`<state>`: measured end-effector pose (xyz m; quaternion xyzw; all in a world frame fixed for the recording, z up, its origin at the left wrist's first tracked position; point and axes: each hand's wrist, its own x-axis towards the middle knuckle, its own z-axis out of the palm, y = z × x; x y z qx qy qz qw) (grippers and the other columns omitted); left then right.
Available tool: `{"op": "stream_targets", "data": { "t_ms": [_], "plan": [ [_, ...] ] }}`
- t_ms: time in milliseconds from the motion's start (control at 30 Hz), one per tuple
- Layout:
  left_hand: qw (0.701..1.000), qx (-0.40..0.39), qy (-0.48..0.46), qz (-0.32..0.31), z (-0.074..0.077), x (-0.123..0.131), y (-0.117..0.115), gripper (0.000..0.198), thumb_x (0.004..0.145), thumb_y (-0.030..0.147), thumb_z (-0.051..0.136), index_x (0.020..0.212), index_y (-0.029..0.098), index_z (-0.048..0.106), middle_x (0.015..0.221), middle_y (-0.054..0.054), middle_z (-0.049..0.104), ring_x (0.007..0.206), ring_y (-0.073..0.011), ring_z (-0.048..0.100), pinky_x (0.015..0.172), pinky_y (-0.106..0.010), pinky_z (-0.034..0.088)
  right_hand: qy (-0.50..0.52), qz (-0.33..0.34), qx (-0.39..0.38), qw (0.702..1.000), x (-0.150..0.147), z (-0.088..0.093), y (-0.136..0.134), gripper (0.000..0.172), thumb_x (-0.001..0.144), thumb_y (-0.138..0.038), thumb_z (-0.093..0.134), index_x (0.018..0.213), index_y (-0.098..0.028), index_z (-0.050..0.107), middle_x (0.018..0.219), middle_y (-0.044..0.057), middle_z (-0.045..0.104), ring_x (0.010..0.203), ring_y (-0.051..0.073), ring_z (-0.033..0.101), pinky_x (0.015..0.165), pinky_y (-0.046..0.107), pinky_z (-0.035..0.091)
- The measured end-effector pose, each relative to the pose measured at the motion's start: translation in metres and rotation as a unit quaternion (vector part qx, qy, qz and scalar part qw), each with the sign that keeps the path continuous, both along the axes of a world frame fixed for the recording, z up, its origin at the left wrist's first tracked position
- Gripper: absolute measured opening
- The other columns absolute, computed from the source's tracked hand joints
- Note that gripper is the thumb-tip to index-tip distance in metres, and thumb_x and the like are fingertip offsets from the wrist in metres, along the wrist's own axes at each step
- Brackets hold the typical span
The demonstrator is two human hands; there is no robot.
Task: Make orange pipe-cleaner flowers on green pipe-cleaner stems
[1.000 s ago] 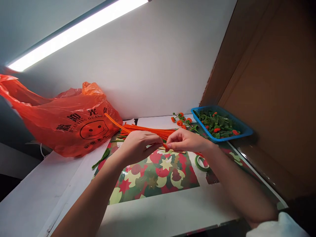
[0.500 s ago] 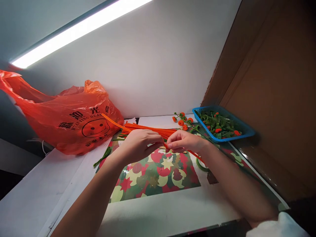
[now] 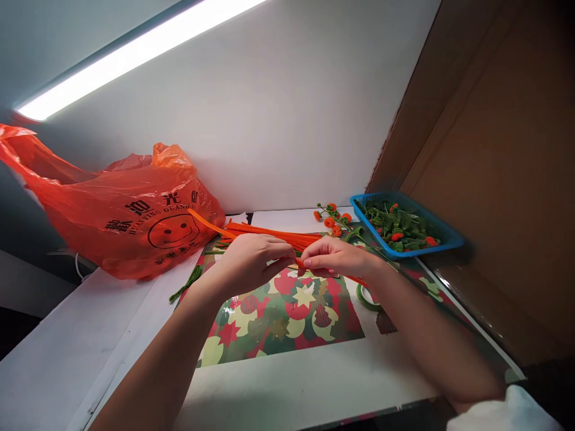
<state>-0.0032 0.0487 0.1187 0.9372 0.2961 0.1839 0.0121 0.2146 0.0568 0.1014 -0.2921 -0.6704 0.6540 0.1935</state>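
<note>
An orange pipe cleaner [image 3: 211,225] runs between my two hands over the patterned mat. My left hand [image 3: 256,260] is closed, with thumb and fingers pinching it; one long end sticks out behind that hand to the upper left. Close beside it, my right hand [image 3: 336,257] pinches the same pipe cleaner, where a short bent orange part shows between the fingertips. Another orange length emerges under my right wrist. Behind the hands lies a bundle of orange pipe cleaners [image 3: 281,232], partly hidden by them.
A red plastic bag [image 3: 148,209] stands at left, near a folded green pipe cleaner [image 3: 186,284]. Orange flowers on a green stem [image 3: 332,221] lie at the back, beside a blue basket [image 3: 422,252] of leaves and flowers. A green tape roll [image 3: 367,297] sits below my right wrist.
My fingertips have shifted slightly at the pinched spot, and the orange length under my right wrist shows less. Both hands stay almost in place.
</note>
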Motion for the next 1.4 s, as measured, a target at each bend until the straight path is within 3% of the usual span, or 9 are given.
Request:
{"op": "stream_targets", "data": {
  "t_ms": [300,700,1067,1267,1400],
  "plan": [
    [1.0,-0.013,0.003,-0.015,0.001,0.0,0.0,0.023,0.092,0.027,0.047,0.08,0.021,0.066,0.066,0.001,0.063,0.059,-0.0125,0.054,0.057,-0.025,0.034,0.007,0.018,0.016,1.0,0.002,-0.006,0.002,0.024,0.084,-0.032,0.061,0.082,-0.01,0.069,0.055,-0.004,0.047,0.05,0.005,0.038,0.046,0.02,0.029],
    [0.999,-0.022,0.022,-0.023,0.004,-0.001,-0.002,0.018,0.089,0.024,0.053,0.077,0.023,0.066,0.062,0.002,0.063,0.067,-0.0162,0.042,0.072,-0.03,0.031,-0.013,0.023,0.026,0.999,-0.001,-0.011,0.002,0.022,0.083,-0.032,0.062,0.08,-0.011,0.069,0.058,-0.003,0.051,0.049,0.005,0.039,0.045,0.019,0.031],
    [0.995,-0.069,0.066,-0.022,-0.001,0.002,-0.002,0.022,0.086,0.017,0.051,0.067,0.018,0.061,0.058,0.001,0.06,0.065,-0.0153,0.048,0.079,-0.033,0.033,-0.132,0.013,0.184,0.974,-0.011,-0.013,-0.003,0.014,0.077,-0.023,0.056,0.069,-0.014,0.064,0.063,-0.001,0.056,0.057,0.008,0.044,0.049,0.02,0.034],
    [0.994,-0.074,0.08,-0.004,-0.006,0.003,0.0,0.023,0.084,0.016,0.05,0.062,0.017,0.057,0.055,0.001,0.058,0.063,-0.015,0.049,0.076,-0.033,0.033,-0.161,-0.003,0.236,0.958,-0.015,-0.019,-0.007,0.012,0.075,-0.019,0.052,0.065,-0.015,0.059,0.055,-0.005,0.046,0.051,0.007,0.038,0.046,0.019,0.029],
    [0.992,-0.094,0.089,0.003,-0.007,0.004,0.001,0.02,0.083,0.015,0.05,0.066,0.018,0.06,0.06,0.001,0.062,0.067,-0.0161,0.051,0.077,-0.033,0.033,-0.173,0.009,0.235,0.957,-0.014,-0.02,-0.006,0.014,0.075,-0.019,0.051,0.07,-0.015,0.064,0.056,-0.005,0.047,0.05,0.006,0.036,0.045,0.02,0.027]
  ]
}}
